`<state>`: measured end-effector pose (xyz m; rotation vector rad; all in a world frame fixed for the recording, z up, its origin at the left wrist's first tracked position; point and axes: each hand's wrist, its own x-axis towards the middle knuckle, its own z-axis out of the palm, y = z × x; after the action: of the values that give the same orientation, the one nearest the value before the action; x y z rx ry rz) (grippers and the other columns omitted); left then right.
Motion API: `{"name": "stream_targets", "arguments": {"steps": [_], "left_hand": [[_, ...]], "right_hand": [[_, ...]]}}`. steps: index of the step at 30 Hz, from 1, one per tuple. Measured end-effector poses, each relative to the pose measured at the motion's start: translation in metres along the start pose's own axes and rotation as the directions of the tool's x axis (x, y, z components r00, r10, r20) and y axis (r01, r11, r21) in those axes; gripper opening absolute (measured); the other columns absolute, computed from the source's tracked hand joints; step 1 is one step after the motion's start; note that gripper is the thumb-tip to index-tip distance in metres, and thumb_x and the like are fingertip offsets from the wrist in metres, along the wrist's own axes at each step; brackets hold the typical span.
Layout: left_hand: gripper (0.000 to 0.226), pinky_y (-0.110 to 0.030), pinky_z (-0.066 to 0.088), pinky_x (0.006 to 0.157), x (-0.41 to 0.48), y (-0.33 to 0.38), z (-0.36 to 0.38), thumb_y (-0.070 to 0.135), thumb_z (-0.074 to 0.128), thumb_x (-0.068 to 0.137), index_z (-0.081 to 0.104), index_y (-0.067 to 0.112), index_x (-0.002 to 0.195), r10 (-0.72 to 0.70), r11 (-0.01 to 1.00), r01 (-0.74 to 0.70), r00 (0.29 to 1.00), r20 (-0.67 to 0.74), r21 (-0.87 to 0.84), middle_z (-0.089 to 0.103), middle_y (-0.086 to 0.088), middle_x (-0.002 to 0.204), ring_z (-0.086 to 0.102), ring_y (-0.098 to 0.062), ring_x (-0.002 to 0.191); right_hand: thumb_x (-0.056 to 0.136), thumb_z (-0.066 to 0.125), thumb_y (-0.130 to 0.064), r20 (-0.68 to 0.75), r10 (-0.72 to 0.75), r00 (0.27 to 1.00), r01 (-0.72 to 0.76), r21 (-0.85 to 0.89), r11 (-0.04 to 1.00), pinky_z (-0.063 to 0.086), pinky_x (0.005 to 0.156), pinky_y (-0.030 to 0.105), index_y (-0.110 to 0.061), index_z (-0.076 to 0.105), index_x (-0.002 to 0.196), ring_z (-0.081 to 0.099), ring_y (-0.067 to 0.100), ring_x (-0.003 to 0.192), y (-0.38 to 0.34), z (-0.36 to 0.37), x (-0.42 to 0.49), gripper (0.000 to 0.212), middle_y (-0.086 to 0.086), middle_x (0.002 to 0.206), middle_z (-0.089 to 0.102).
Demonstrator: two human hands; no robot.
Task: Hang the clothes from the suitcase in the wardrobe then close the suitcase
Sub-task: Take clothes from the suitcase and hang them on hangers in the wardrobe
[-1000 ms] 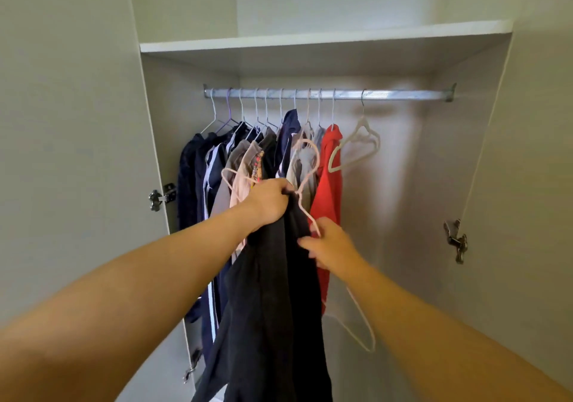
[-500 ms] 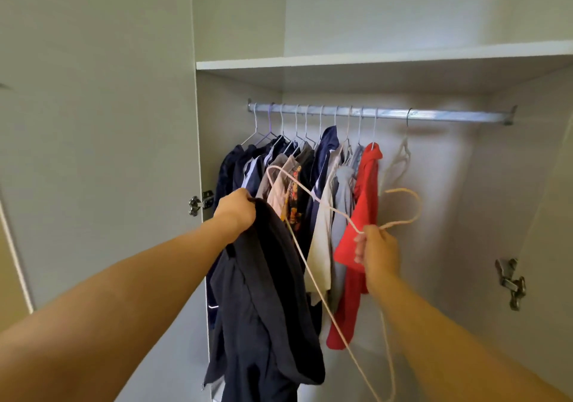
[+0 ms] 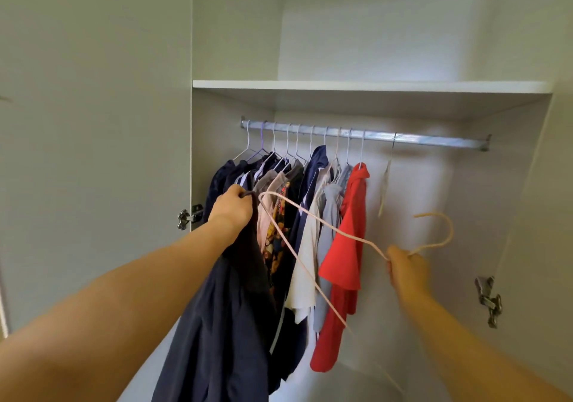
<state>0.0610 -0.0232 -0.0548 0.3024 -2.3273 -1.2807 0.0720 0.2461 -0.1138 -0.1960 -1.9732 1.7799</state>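
Observation:
My left hand (image 3: 233, 209) grips the top of a dark navy garment (image 3: 226, 318) that hangs down in front of the open wardrobe. My right hand (image 3: 404, 266) grips a pale pink hanger (image 3: 313, 221) at its neck, its hook (image 3: 440, 231) curling up to the right and one shoulder reaching left to the garment's top. Behind them the metal rail (image 3: 434, 140) carries several hung clothes, the rightmost a red shirt (image 3: 347, 246), with one bare hanger (image 3: 384, 189) beside it. The suitcase is out of view.
A white shelf (image 3: 372, 86) runs above the rail. The open left door (image 3: 93, 153) with its hinge (image 3: 186, 217) stands close to my left arm; a second hinge (image 3: 490, 300) sits on the right side panel. The rail's right part holds only the bare hanger.
My right hand has drawn the pink hanger out to the right, away from the garment. My left hand has kept hold of the garment. The view has tilted up.

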Motion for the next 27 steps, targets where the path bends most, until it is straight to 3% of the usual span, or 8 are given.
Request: {"name": "stream_targets", "arguments": {"steps": [6,10,15,17,20,23,24,27], "left_hand": [[0.028,-0.041,0.045,0.083,0.003,-0.010,-0.004,0.026,0.036,0.100,0.051,0.012,0.119,0.083,0.974,-0.080,0.997,-0.007,0.214,0.052,-0.020,0.118,0.052,-0.035,0.091],[0.029,-0.046,0.043,0.095,-0.003,-0.014,-0.003,0.028,0.035,0.099,0.051,0.018,0.121,0.129,0.922,-0.144,0.990,0.063,0.359,0.046,-0.021,0.121,0.049,-0.045,0.105],[0.029,-0.046,0.039,0.093,-0.028,0.000,0.012,0.031,0.034,0.100,0.050,0.025,0.124,0.256,0.800,-0.313,0.950,0.181,0.512,0.044,-0.011,0.128,0.038,-0.041,0.117],[0.031,-0.045,0.041,0.092,-0.041,0.007,0.021,0.034,0.034,0.100,0.050,0.026,0.126,0.294,0.754,-0.359,0.933,0.206,0.551,0.043,-0.009,0.130,0.038,-0.039,0.119],[0.029,-0.040,0.036,0.099,-0.053,0.015,0.040,0.034,0.039,0.098,0.054,0.026,0.121,0.384,0.708,-0.488,0.873,0.303,0.510,0.047,-0.006,0.126,0.039,-0.034,0.123],[0.032,-0.032,0.020,0.109,-0.053,0.015,0.042,0.037,0.047,0.096,0.056,0.025,0.124,0.471,0.714,-0.636,0.745,0.472,0.292,0.055,-0.001,0.124,0.040,-0.021,0.126],[0.037,-0.033,0.019,0.111,-0.051,0.013,0.038,0.038,0.048,0.095,0.051,0.026,0.130,0.486,0.671,-0.680,0.705,0.517,0.297,0.054,0.003,0.128,0.038,-0.021,0.128],[0.046,-0.037,0.017,0.111,-0.047,0.007,0.031,0.042,0.040,0.097,0.034,0.033,0.141,0.550,0.302,-0.760,0.631,0.546,0.575,0.049,0.008,0.135,0.031,-0.023,0.132]], "right_hand": [[0.086,0.049,-0.003,0.063,0.011,0.998,-0.007,-0.061,0.998,0.023,0.049,0.025,-0.010,0.041,0.047,0.028,0.018,0.047,0.004,-0.008,-0.003,0.040,-0.007,0.029,0.033],[0.087,0.051,-0.005,0.106,0.016,0.994,0.001,-0.157,0.988,0.024,0.049,0.026,-0.011,0.041,0.046,0.031,0.017,0.046,0.007,-0.008,-0.010,0.042,-0.006,0.025,0.033],[0.086,0.050,-0.005,0.207,-0.002,0.978,0.042,-0.190,0.981,0.028,0.039,0.018,-0.012,0.041,0.046,0.033,0.009,0.038,0.003,0.013,-0.026,0.042,-0.003,0.038,0.037],[0.085,0.049,-0.007,0.262,-0.004,0.965,0.063,-0.218,0.974,0.033,0.050,0.023,-0.016,0.046,0.042,0.038,0.015,0.047,0.001,0.027,-0.034,0.044,-0.001,0.042,0.043],[0.084,0.048,-0.008,0.250,0.002,0.968,0.046,-0.186,0.981,0.032,0.056,0.028,-0.017,0.048,0.043,0.040,0.018,0.050,-0.007,0.040,-0.043,0.042,-0.002,0.043,0.045],[0.084,0.048,-0.007,0.147,0.038,0.988,-0.029,-0.064,0.998,0.026,0.049,0.027,-0.012,0.048,0.047,0.036,0.018,0.047,-0.011,0.032,-0.035,0.038,-0.007,0.032,0.042],[0.084,0.048,-0.007,0.138,0.041,0.990,-0.036,-0.045,0.998,0.026,0.049,0.026,-0.011,0.048,0.047,0.035,0.018,0.047,-0.012,0.027,-0.031,0.037,-0.007,0.029,0.039],[0.082,0.049,-0.006,0.152,0.019,0.988,-0.012,-0.047,0.999,0.028,0.050,0.027,-0.011,0.047,0.043,0.035,0.018,0.047,-0.014,0.017,-0.028,0.040,-0.006,0.034,0.039]]}}
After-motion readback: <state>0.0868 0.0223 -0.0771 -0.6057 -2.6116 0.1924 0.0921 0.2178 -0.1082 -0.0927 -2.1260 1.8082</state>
